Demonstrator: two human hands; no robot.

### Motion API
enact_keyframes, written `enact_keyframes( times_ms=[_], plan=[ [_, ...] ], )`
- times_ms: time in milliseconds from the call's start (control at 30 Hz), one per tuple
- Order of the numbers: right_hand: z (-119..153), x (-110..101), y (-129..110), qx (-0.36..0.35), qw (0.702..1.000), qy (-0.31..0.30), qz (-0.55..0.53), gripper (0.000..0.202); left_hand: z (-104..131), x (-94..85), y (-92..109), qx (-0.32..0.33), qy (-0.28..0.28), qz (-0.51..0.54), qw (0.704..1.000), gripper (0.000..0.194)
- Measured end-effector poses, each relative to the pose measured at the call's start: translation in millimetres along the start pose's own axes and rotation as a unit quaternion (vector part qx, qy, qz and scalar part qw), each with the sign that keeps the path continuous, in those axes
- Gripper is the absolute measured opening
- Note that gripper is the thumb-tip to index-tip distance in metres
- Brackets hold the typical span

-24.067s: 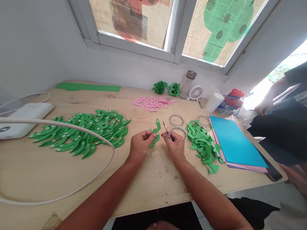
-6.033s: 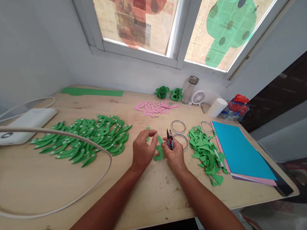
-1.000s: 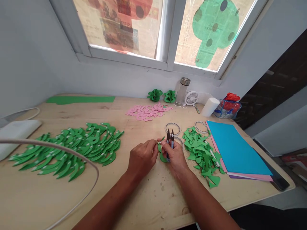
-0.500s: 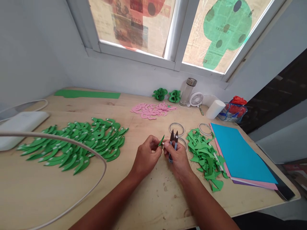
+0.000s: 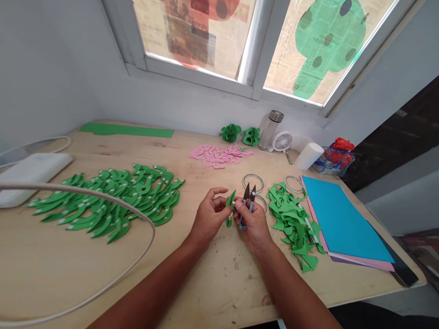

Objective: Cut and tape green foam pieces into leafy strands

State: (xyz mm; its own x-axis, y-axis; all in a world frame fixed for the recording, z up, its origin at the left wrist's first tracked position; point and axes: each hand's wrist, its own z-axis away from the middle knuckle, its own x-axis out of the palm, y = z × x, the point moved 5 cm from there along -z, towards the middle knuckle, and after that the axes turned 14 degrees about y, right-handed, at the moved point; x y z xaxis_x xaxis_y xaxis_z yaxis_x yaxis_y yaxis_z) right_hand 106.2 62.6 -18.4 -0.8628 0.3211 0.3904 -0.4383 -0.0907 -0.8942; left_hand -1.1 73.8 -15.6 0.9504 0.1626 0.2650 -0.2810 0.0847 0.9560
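Near the middle of the table, my left hand (image 5: 207, 218) pinches a small green paper piece (image 5: 231, 199) between thumb and fingers. Close beside it, my right hand (image 5: 253, 219) is wrapped round small thread snips (image 5: 247, 208), whose dark blades point away from me. The right thumb and index finger also touch the green piece at a small white patch. To the left lies a spread pile of curved green paper pieces (image 5: 113, 196) with white patches. Green paper scraps (image 5: 295, 224) are heaped right of my right hand. Rolls of tape (image 5: 253, 176) lie just beyond the snips.
Pink paper cutouts (image 5: 219, 156), two green paper balls (image 5: 230, 132), a glass bottle (image 5: 270, 130) and a small fan (image 5: 282, 141) stand or lie towards the wall. Blue sheets (image 5: 346, 219) are stacked right. A pale cable (image 5: 137, 211) arcs across the left, near a white box (image 5: 34, 176).
The green piece has turned and shows more of its length between my hands. My left fingers have lifted and spread slightly. The camera view has shifted a little.
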Motion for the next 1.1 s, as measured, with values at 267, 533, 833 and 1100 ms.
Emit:
enact_keyframes(
  times_ms=[267, 533, 833, 1100],
  plan=[
    [-1.1, -1.6, -2.3, -0.015, 1.000, -0.005, 0.022, 0.028, -2.3, -5.6, -1.1, 0.021, 0.047, -0.023, 0.998, 0.041],
    [-3.4, -8.0, -9.5, -0.087, 0.986, 0.032, 0.139, 0.029, -3.9, -10.4, -0.3, 0.106, 0.058, -0.182, 0.976, 0.027],
    [-7.2, -12.2, -12.8, -0.154, 0.960, 0.048, 0.227, 0.027, -0.1, -6.8, 3.6, 0.031, 0.042, -0.119, 0.991, 0.026],
    [-9.1, -13.8, -9.0, -0.146, 0.962, 0.043, 0.228, 0.025, 2.4, -4.4, 7.9, -0.034, 0.036, -0.074, 0.996, 0.025]
  ],
)
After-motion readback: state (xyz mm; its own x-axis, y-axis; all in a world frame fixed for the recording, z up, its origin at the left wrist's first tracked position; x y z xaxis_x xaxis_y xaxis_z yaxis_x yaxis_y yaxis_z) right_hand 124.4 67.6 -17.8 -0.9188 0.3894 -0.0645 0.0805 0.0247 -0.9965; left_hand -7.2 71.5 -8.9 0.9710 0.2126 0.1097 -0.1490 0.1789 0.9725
